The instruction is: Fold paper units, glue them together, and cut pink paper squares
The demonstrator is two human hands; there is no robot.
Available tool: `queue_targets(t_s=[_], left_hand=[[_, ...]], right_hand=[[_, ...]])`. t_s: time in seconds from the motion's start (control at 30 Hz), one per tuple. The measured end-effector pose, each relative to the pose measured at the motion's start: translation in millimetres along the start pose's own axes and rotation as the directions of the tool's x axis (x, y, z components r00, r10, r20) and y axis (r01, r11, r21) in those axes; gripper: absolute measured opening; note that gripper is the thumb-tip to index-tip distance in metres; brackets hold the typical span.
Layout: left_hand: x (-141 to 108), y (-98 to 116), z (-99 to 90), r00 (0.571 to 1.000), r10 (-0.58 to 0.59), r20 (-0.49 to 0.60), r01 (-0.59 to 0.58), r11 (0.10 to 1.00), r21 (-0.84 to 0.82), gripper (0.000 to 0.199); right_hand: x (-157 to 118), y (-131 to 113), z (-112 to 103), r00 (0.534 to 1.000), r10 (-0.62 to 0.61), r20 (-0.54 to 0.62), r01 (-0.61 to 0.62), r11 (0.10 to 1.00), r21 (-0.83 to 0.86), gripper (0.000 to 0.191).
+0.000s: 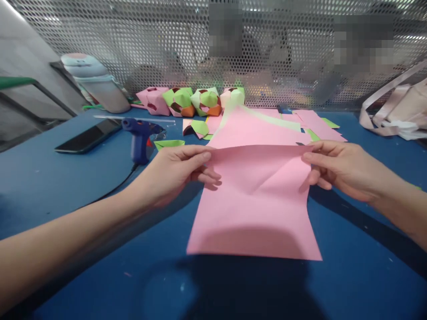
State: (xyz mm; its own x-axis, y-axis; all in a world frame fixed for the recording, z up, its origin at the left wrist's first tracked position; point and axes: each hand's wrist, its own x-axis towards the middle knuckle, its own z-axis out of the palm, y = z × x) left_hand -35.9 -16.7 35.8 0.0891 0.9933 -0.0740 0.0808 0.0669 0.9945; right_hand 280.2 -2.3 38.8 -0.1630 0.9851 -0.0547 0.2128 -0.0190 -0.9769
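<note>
A pink sheet of paper (253, 200) hangs over the blue table, its top edge held at both corners. My left hand (185, 171) pinches the upper left corner between thumb and fingers. At the upper right corner, my right hand (336, 166) grips the same sheet. A crease runs diagonally across the paper's middle. Just behind it lie more pink sheets (256, 129), with a pale green edge showing among them. Several folded paper shapes (180, 100) in pink, green and orange stand in a row at the back.
On the left are a blue glue gun (142, 140) with its cord, a black phone (88, 135) and a pale bottle (96, 84). A bag with straps (400, 106) sits at the back right. A perforated metal panel (173, 44) rises behind the table (83, 178).
</note>
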Motion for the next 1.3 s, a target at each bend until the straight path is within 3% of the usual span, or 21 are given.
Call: queue_targets(t_s=[0.1,0.17,0.23,0.33,0.43,0.53,0.6,0.67,0.77,0.83,0.97,1.13,1.3], left_hand=[[-5.7,-1.8,4.7,0.999,0.015,-0.044,-0.019,0.995,-0.097,0.019],[-9.8,-5.6,5.2,0.995,0.078,-0.056,-0.083,0.993,-0.089,0.017],[-14.5,-10.7,3.2,0.99,0.138,-0.029,-0.14,0.989,-0.04,0.019],[-20.7,-18.2,-4.8,0.981,0.184,0.054,-0.189,0.978,0.092,0.023],[-23.5,-22.7,-18.2,0.961,0.265,0.085,-0.278,0.912,0.302,0.021],[-24.2,-24.6,-32.8,0.91,0.384,0.155,-0.408,0.77,0.491,0.018],[-25.0,-25.6,-40.7,0.876,0.411,0.251,-0.478,0.68,0.555,0.018],[-26.8,-27.3,-46.4,0.85,0.4,0.342,-0.526,0.615,0.588,0.021],[-30.6,-31.5,-51.3,0.815,0.38,0.437,-0.579,0.546,0.606,0.024],[-32.9,-35.1,-53.1,0.783,0.381,0.491,-0.621,0.503,0.601,0.024],[-35.8,-39.9,-56.4,0.717,0.363,0.596,-0.696,0.429,0.576,0.021],[-38.3,-36.3,-59.3,0.743,0.279,0.609,-0.657,0.481,0.581,0.019],[-43.3,-26.3,-57.4,0.746,0.233,0.624,-0.652,0.447,0.613,0.019]], right_hand=[[-8.1,1.4,0.7,0.996,0.016,0.082,-0.024,0.995,0.1,0.021],[-13.1,6.1,1.3,0.998,-0.032,0.062,0.026,0.996,0.088,0.021],[-19.2,10.6,2.5,0.996,-0.09,-0.01,0.09,0.996,-0.007,0.023],[-31.8,13.1,5.5,0.96,-0.251,-0.127,0.198,0.924,-0.326,0.021],[-46.6,12.8,10.2,0.842,-0.535,-0.068,0.387,0.687,-0.615,0.015],[-59.4,18.1,15.8,0.675,-0.706,0.214,0.625,0.393,-0.674,0.022],[-65.4,27.4,18.8,0.582,-0.705,0.406,0.728,0.228,-0.647,0.025],[-69.5,39.7,20.2,0.52,-0.654,0.549,0.78,0.101,-0.618,0.026],[-72.5,55.6,19.1,0.457,-0.583,0.672,0.832,0.013,-0.555,0.029],[-73.5,60.1,17.7,0.459,-0.587,0.667,0.84,0.043,-0.541,0.03],[-74.4,57.2,16.7,0.509,-0.623,0.594,0.819,0.139,-0.556,0.029],[-75.8,54.3,15.1,0.546,-0.584,0.601,0.803,0.161,-0.573,0.029],[-77.4,52.6,13.3,0.55,-0.565,0.615,0.805,0.161,-0.571,0.027]])
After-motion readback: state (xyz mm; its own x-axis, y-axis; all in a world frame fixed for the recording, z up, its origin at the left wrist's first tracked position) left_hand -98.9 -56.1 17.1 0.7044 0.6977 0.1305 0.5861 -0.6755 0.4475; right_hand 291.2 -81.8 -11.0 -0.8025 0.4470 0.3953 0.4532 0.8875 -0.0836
